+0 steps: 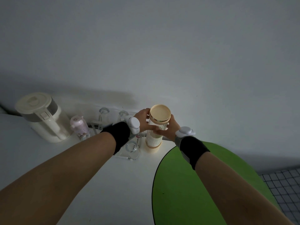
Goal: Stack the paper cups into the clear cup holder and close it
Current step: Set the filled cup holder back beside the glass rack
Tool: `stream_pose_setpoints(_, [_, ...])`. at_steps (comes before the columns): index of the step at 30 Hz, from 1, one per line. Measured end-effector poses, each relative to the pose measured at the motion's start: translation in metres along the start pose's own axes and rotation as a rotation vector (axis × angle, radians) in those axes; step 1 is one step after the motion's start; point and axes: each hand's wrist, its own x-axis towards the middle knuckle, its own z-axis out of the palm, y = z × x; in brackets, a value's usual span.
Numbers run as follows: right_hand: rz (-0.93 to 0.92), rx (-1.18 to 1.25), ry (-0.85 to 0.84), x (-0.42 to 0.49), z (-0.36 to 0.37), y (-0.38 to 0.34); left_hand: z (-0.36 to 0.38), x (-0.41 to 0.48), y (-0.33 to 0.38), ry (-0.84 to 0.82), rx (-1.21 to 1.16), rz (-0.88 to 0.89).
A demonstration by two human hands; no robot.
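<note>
forearms: both reach in bare from the bottom edge, each with a black wrist wrap and a white device strapped just behind the hand.
green mat (186, 184): an oval, dark-edged, lying on the white counter (113, 184) under the right forearm, nearest to the viewer.
checked cloth (282, 189): white with a dark grid, at the far right edge beyond the mat.
empty glass (131, 147): seen from above on a clear tray (129, 155), just left of the holder's base, partly hidden by the left wrist.
clear cup holder (154, 135): upright on the counter just past the mat's far edge, ribbed see-through wall, cream base, with a stack of paper cups (153, 140) showing pale through the lower half.
lid (160, 113): cream and round, sitting on the holder's top.
left hand (144, 120): wrapped around the left side of the holder's upper part, thumb across the front and fingers round the back.
right hand (170, 127): wrapped around the right side at the same height, thumb meeting the left thumb on the front.
pink bottle (79, 125): small, patterned, standing left of the tray; its print is too small to read.
kettle (42, 117): cream and grey with a lid and handle, far left on the counter.
two tall glasses (103, 117): upright against the wall, behind the left wrist.
wall (162, 46): plain and pale, dimly lit.
writing: none readable on anything here.
</note>
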Motion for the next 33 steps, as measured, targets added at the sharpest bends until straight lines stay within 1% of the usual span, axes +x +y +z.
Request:
stream_pose_setpoints(7, [0.048,-0.076,0.061,0.000,0.002,-0.007,-0.002,0.005,0.008,-0.069,0.052,0.020])
stream_pose_setpoints(12, [0.102,-0.041,0.174,-0.004,0.011,-0.007,0.002,0.006,0.012,0.086,0.063,0.052])
stream_pose_setpoints(14, [0.092,-0.029,0.187,-0.004,0.014,-0.007,-0.001,0.008,0.012,0.093,0.089,0.063])
stream_pose_setpoints(18, [0.096,-0.070,0.183,0.003,0.014,-0.011,-0.009,0.017,0.004,0.061,0.098,0.052])
stream_pose_setpoints(22, [0.169,-0.213,0.161,0.003,0.014,-0.013,-0.009,0.016,0.005,0.011,0.072,0.053])
stream_pose_setpoints(24, [0.160,-0.276,0.135,0.001,0.012,-0.013,-0.007,0.017,0.006,-0.010,0.083,0.071])
stream_pose_setpoints(28, [0.132,-0.246,0.146,0.002,0.009,-0.008,-0.003,0.020,0.011,0.040,0.138,0.090])
stream_pose_setpoints(30, [0.120,-0.214,0.132,0.005,0.006,-0.006,-0.002,0.021,0.011,0.036,0.126,0.097])
stream_pose_setpoints(32, [0.115,-0.256,0.092,0.010,0.002,0.001,-0.005,0.021,0.009,0.030,0.145,0.131])
stream_pose_setpoints(33, [0.127,-0.297,0.068,0.013,-0.001,0.006,-0.008,0.021,0.007,0.023,0.194,0.141])
